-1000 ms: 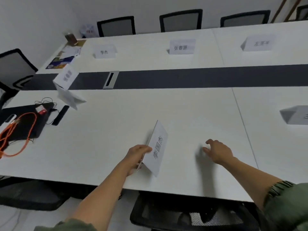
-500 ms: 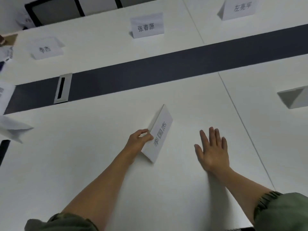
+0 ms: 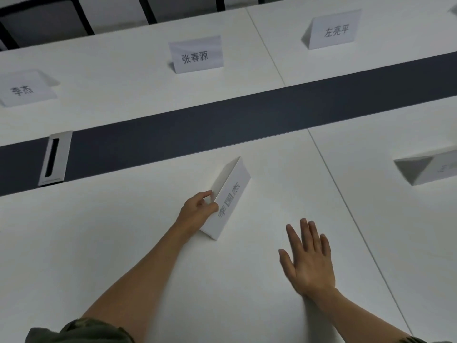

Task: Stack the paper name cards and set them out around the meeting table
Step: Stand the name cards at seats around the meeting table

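- Head camera shows my left hand [image 3: 197, 209] at frame centre, thumb and fingers pinching the near end of a white folded-paper tent name card [image 3: 231, 196].
- That card stands on the white meeting table [image 3: 123, 243], just below the dark grey centre strip [image 3: 222, 120].
- My right hand [image 3: 309, 258] lies flat at lower right with fingers straight and slightly spread, holding nothing, well apart from the card.
- I judge this as the setting-out step: four other white tent cards, at upper centre [image 3: 196, 55], upper right [image 3: 333, 29], upper left [image 3: 24, 90] and right edge [image 3: 427, 167], are already placed.
- The held card's long axis runs diagonally, lower left to upper right; its ridge is up and its printed face looks toward lower right.
- Next, I think, it needs a turn until the ridge lies parallel with the strip, like the upper cards, then a gentle release so the light paper stays standing.
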A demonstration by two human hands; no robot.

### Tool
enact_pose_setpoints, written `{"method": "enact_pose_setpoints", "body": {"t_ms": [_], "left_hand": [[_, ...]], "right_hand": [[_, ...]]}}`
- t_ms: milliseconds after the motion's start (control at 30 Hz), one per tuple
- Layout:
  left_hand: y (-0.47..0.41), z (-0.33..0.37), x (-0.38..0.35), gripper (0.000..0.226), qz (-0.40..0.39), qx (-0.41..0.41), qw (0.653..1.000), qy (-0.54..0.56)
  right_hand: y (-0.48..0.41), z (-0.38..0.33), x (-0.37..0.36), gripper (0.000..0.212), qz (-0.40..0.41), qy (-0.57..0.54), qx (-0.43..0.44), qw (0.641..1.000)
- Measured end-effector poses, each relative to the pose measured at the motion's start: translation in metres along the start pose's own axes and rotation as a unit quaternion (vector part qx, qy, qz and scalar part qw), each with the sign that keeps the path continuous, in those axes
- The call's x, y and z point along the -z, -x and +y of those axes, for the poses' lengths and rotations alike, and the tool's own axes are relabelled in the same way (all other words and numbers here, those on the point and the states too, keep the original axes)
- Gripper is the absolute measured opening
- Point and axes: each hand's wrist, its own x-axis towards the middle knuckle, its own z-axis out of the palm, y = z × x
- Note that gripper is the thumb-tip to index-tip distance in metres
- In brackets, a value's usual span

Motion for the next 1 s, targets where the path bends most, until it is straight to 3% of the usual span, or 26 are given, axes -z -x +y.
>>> {"method": "enact_pose_setpoints", "body": {"t_ms": [267,400,500,600,667,733,833,1000], "left_hand": [[-0.006,-0.014,0.006,0.058,0.035,-0.027,0.999,0.006],[0.023,-0.054,0.02,0.043,0.209,-0.05,0.977,-0.012],[0.051,-0.117,0.023,0.04,0.329,-0.028,0.931,-0.154],[0.076,-0.179,0.014,0.05,0.32,0.005,0.894,-0.313],[0.083,-0.197,0.007,0.061,0.294,-0.018,0.88,-0.372],[0.083,-0.197,0.003,0.065,0.3,-0.02,0.875,-0.381],[0.081,-0.196,0.001,0.065,0.306,-0.019,0.871,-0.383],[0.081,-0.2,0.0,0.065,0.304,-0.012,0.87,-0.388]], "right_hand": [[-0.004,0.002,0.001,0.066,0.015,0.006,0.001,1.0],[-0.001,0.0,0.001,0.068,0.0,0.006,0.0,1.0],[-0.003,-0.005,0.012,0.073,-0.024,0.001,-0.005,1.0],[-0.024,-0.022,0.044,0.079,-0.027,-0.031,0.041,0.998],[-0.05,-0.041,0.073,0.08,0.029,-0.044,0.098,0.994],[-0.08,-0.065,0.097,0.082,0.065,-0.026,0.161,0.984],[-0.118,-0.105,0.122,0.088,0.046,0.058,0.228,0.971],[-0.141,-0.138,0.125,0.065,0.008,0.111,0.259,0.959]]}}
